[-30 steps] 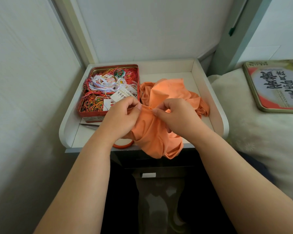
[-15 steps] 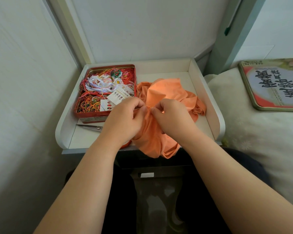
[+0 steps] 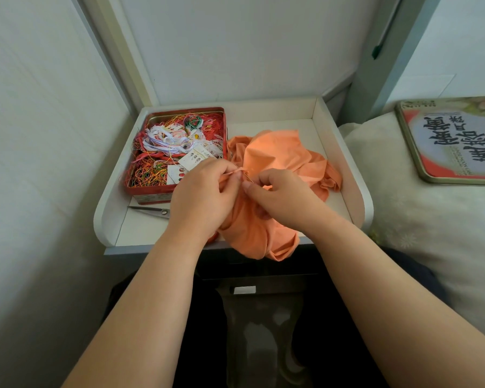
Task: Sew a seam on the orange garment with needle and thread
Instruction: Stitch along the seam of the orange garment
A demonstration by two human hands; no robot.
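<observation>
Bare forearms, sleeveless; dark trousers (image 3: 157,317)

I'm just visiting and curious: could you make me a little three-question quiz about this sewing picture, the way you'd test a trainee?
1. True or false: the orange garment lies inside the red tin of threads.
2. Which tool lies on the white tray in front of the red tin? A) a ruler B) scissors C) a pencil
3. Fill in: the left hand and the right hand both pinch a fold of the ______.

Key: 1. False, it lies on the tray beside the tin, to its right. 2. B. 3. Orange garment.
</observation>
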